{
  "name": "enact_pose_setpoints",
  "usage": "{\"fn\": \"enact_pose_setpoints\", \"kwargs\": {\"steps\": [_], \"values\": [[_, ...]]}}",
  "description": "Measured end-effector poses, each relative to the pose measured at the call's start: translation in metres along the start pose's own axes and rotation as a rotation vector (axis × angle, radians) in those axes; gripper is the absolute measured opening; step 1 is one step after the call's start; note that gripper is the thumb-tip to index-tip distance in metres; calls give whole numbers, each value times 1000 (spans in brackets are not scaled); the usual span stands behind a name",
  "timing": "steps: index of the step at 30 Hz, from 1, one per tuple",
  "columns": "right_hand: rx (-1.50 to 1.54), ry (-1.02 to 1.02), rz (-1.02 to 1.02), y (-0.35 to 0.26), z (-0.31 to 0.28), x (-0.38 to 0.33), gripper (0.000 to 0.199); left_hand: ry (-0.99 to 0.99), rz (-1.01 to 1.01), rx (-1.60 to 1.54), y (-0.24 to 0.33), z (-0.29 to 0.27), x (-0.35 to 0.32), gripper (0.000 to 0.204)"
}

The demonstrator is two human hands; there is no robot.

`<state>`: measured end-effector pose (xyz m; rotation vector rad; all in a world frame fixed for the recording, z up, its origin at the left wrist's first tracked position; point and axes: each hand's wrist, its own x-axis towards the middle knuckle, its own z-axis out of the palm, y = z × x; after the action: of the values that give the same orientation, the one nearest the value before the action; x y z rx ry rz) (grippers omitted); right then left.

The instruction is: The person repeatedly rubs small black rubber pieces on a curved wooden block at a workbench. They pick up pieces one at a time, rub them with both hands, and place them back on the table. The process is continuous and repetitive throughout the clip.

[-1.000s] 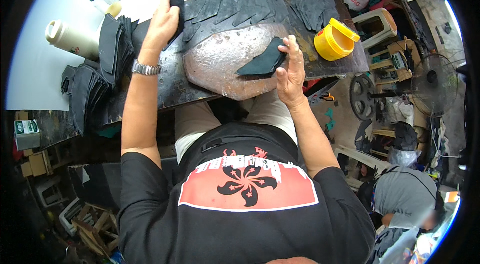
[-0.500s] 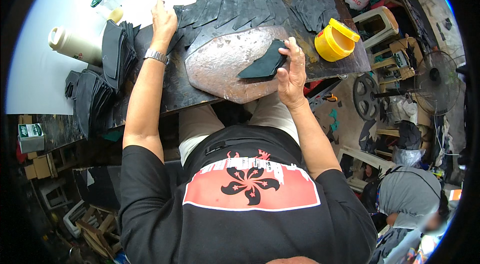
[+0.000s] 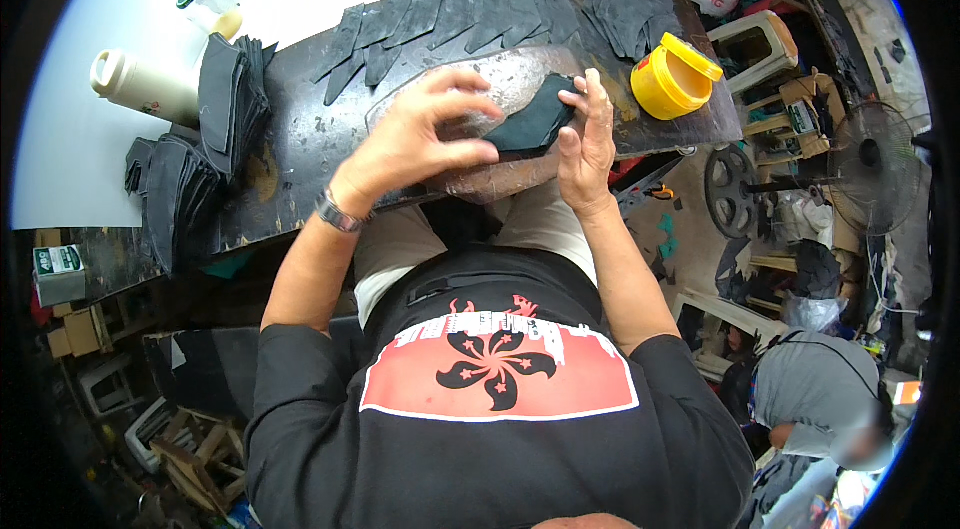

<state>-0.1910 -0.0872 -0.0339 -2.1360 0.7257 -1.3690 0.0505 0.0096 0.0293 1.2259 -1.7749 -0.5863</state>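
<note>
A dark, flat-cut piece (image 3: pixel 535 121), perhaps a small stack of leather or rubber pieces, lies over a worn stone-like slab (image 3: pixel 400 99). My right hand (image 3: pixel 590 139) grips its right end, fingertips on the far edge and thumb on the near side. At the piece's left tip is my left hand (image 3: pixel 425 134), thumb and fingers spread apart and holding nothing. Whether its thumb touches the tip, I cannot tell. Beyond the slab, a row of overlapping black pieces (image 3: pixel 440 14) fans out across the dark table (image 3: pixel 290 129).
A yellow tub (image 3: pixel 665 89) with its lid tilted up stands right of the slab. Stacked black pieces (image 3: pixel 185 194), a cream jug (image 3: pixel 140 89) and a green-lidded jar (image 3: pixel 205 4) are at left. More black pieces (image 3: pixel 620 19) lie far right. Another person (image 3: pixel 815 379) is at lower right.
My left hand has come from the left end of the row toward me and right, to the dark piece on the slab. My right hand stays at that piece's right end.
</note>
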Motion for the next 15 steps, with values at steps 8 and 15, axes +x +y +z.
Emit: {"fn": "enact_pose_setpoints", "kwargs": {"steps": [8, 15], "values": [[-112, 24, 49, -19, -30, 15, 63, 18, -62, 80, -1, 37, -7, 21], [-808, 197, 172, 16, -130, 47, 33, 101, -5, 38, -3, 43, -11, 22]]}}
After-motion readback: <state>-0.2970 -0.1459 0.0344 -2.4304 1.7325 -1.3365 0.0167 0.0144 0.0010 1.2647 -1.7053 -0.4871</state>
